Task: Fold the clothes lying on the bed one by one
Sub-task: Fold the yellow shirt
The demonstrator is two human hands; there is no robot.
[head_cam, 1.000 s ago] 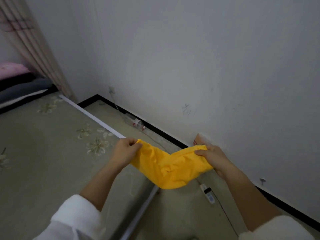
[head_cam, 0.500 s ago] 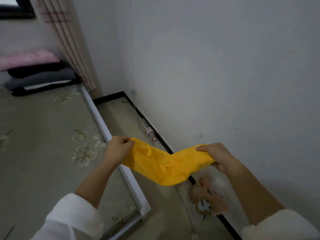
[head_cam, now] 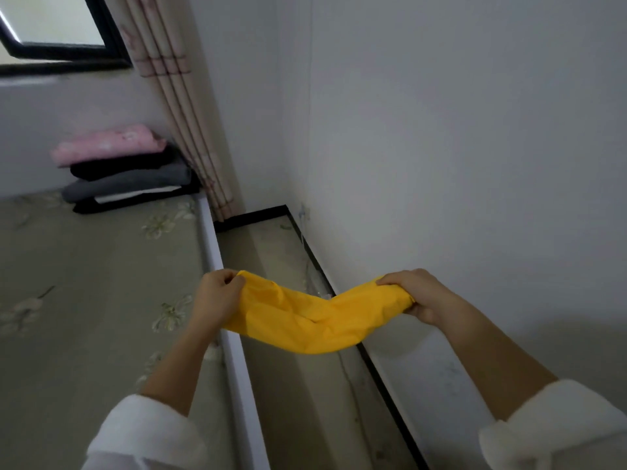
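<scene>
Two hands mid-frame: left hand (head_cam: pixel 217 296) and right hand (head_cam: pixel 417 293) each grip one end of the yellow garment (head_cam: pixel 315 320), which sags in the air just off the bed (head_cam: pixel 84 300) edge. Grips unchanged; the view has swung to the folded stack (head_cam: pixel 125 171), upper left, the likely destination.

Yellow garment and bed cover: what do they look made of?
The yellow garment looks like thin, soft, matte cloth: it sags and creases finely between the left hand and right hand. The bed cover seems a flat matte textile with a printed flower pattern; its weave is too blurred to tell.
</scene>
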